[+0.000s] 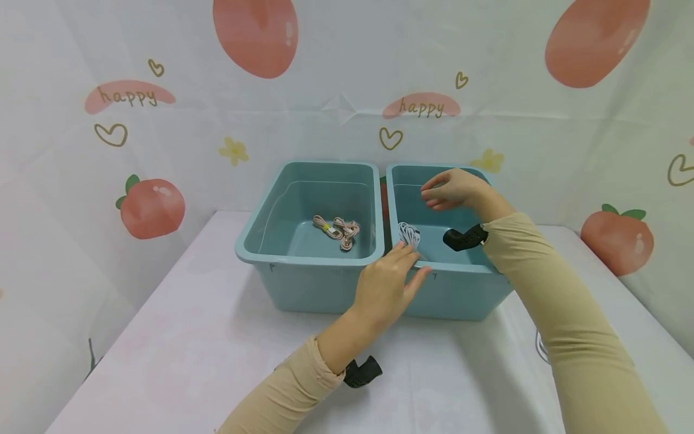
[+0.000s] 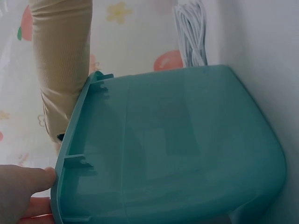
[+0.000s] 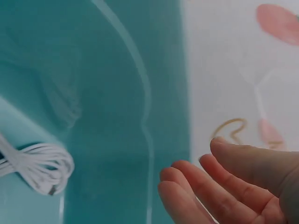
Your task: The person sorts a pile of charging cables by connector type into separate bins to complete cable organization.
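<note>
My left hand [image 1: 382, 283] rests on the front rim of the right blue-green bin [image 1: 461, 292], its fingers over the edge and its thumb along the rim. In the left wrist view, the thumb [image 2: 42, 179] touches that rim from close by. Above the inside of this bin hangs my right hand [image 1: 452, 188], fingers loosely bent and nothing between them. A bundled white cable [image 1: 408, 234] lies in the bin's left part, close to my left fingertips. From the right wrist, the same white cable [image 3: 44, 165] shows below and apart from my right fingers.
The left bin [image 1: 309, 261] stands beside the right one and holds pinkish-brown bundled cables [image 1: 347, 232], one with a yellow band [image 1: 328, 228]. Another white cable [image 2: 191, 35] lies on the table past the right bin. A printed cloth backdrop [image 1: 325, 90] rises behind both bins.
</note>
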Demonstrator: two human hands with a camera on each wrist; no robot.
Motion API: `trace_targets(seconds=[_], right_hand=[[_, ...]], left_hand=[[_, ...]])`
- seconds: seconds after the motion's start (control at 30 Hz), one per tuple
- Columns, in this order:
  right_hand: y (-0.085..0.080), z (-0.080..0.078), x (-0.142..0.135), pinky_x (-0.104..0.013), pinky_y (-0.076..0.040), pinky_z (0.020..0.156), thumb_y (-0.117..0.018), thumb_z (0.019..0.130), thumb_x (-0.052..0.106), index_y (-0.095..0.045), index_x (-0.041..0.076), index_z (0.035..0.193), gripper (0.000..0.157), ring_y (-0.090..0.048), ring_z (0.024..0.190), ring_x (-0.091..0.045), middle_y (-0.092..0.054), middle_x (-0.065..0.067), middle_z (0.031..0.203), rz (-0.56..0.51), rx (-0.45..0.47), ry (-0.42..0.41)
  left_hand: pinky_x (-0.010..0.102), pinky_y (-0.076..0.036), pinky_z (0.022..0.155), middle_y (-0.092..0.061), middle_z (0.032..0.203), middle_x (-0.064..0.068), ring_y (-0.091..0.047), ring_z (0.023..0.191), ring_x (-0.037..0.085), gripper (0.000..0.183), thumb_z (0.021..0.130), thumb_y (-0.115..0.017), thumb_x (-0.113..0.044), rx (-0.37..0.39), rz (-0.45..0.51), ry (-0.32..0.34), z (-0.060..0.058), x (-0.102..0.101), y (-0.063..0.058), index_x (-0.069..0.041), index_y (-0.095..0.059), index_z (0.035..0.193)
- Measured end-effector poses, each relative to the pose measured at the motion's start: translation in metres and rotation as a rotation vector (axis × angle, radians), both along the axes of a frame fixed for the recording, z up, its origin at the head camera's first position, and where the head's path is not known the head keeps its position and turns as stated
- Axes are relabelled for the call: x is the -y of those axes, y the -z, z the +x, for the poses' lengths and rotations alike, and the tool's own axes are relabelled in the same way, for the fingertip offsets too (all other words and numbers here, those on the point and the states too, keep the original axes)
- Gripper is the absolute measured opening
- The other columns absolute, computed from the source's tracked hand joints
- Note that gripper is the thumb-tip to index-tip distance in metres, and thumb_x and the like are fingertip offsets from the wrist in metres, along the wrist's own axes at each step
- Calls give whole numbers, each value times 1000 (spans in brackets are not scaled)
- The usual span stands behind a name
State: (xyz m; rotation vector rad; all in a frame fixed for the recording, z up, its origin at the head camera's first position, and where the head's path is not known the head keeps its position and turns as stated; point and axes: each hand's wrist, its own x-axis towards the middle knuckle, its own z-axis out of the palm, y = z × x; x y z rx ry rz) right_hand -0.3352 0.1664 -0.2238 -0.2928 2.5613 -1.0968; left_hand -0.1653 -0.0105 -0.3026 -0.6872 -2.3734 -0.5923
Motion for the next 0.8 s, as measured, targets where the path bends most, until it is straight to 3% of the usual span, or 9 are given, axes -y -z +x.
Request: trace_targets(seconds=[0.23,0.47,0.8], right_hand=[[-17,17,-16,-23,-57,76,-56,93,25,-46,-3,132,49,-64,80,0,-61,-14,119,-47,-76,-54],[-24,39,-36,-21,-56,78,-56,94,29,-47,-2,129,48,-63,83,4,-55,-21,129,-36,-143,-53],[-14,73,-68,-19,-55,78,-57,93,30,-50,-3,126,47,-63,85,6,-65,15,104,-73,-204,6]], left_hand=[[30,-57,82,-69,114,7,-62,114,19,30,90,-61,-32,-5,1,-10,0,0,0,-8,-71,106],[30,-56,83,-69,114,6,-62,114,19,30,90,-61,-32,-9,-5,-20,1,0,0,-9,-71,106],[31,-56,83,-69,114,6,-62,114,19,30,90,-61,-32,-19,3,-11,1,0,1,-9,-71,106]])
